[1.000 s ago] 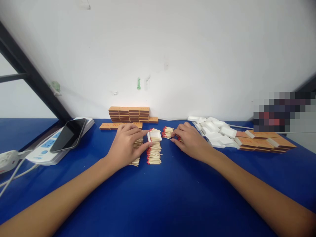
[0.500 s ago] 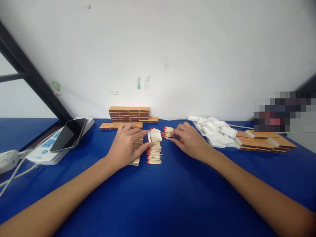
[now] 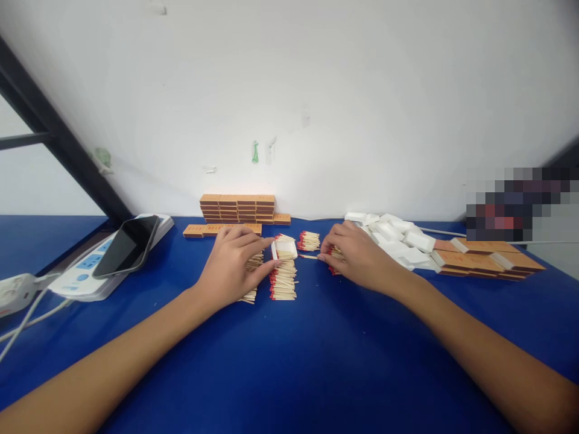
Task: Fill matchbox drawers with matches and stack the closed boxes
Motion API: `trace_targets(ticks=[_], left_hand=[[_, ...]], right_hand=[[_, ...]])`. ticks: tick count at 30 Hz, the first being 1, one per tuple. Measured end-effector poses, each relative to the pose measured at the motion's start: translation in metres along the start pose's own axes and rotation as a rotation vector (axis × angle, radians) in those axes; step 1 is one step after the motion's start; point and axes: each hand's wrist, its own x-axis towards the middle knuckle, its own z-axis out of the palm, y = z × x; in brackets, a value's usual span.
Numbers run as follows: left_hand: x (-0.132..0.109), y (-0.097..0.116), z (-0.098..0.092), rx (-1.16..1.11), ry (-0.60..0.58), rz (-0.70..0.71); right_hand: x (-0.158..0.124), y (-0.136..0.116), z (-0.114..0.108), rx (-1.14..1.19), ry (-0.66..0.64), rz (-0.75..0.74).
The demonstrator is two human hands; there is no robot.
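Note:
A small white matchbox tray (image 3: 289, 247) with a few matches in it is gripped at its left end between the thumb and forefinger of my left hand (image 3: 235, 262). In front of the tray lies a column of red-headed matches (image 3: 283, 283), and another pile of matches (image 3: 249, 295) is partly hidden under my left hand. A single match (image 3: 309, 257) points left, its right end at the pinched fingertips of my right hand (image 3: 350, 256). More matches (image 3: 335, 254) are partly covered by that hand. A small bunch of matches (image 3: 309, 241) lies just behind the single match.
Closed orange matchboxes (image 3: 237, 208) are stacked by the wall, with a row of matchboxes (image 3: 199, 230) before them. White empty trays (image 3: 393, 235) are heaped at right, beside matchbox sleeves (image 3: 470, 262). A phone (image 3: 129, 244) rests on a power strip (image 3: 85, 280) at left.
My right hand has shifted slightly right, away from the small bunch, and a single match now shows at its fingertips. My left hand and the tray have stayed put.

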Motion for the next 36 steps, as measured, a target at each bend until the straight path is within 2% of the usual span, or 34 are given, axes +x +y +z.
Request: trace_targets(ticks=[9, 15, 21, 25, 28, 30, 33, 36], left_hand=[[0.000, -0.001, 0.000, -0.006, -0.003, -0.005], [0.000, 0.001, 0.001, -0.009, -0.012, -0.004], [0.000, 0.001, 0.000, -0.023, -0.032, 0.004], [0.001, 0.001, 0.000, -0.025, -0.036, -0.003], [0.001, 0.004, -0.001, -0.035, -0.034, -0.002], [0.002, 0.007, -0.001, -0.050, -0.026, 0.003], [0.002, 0.013, -0.001, -0.085, -0.017, 0.007], [0.002, 0.018, -0.001, -0.123, -0.011, 0.012]], right_hand=[[-0.001, -0.005, 0.007, -0.008, -0.041, -0.016], [0.000, -0.008, 0.010, 0.005, 0.010, -0.029], [0.002, -0.009, 0.012, -0.010, -0.026, -0.043], [0.002, -0.010, 0.003, 0.005, 0.071, -0.053], [0.002, -0.023, -0.007, 0.056, 0.196, -0.072], [0.000, -0.038, -0.011, 0.086, 0.227, -0.097], [-0.002, -0.058, -0.012, 0.080, 0.216, -0.113], [-0.004, -0.066, -0.011, 0.043, 0.189, -0.120]])
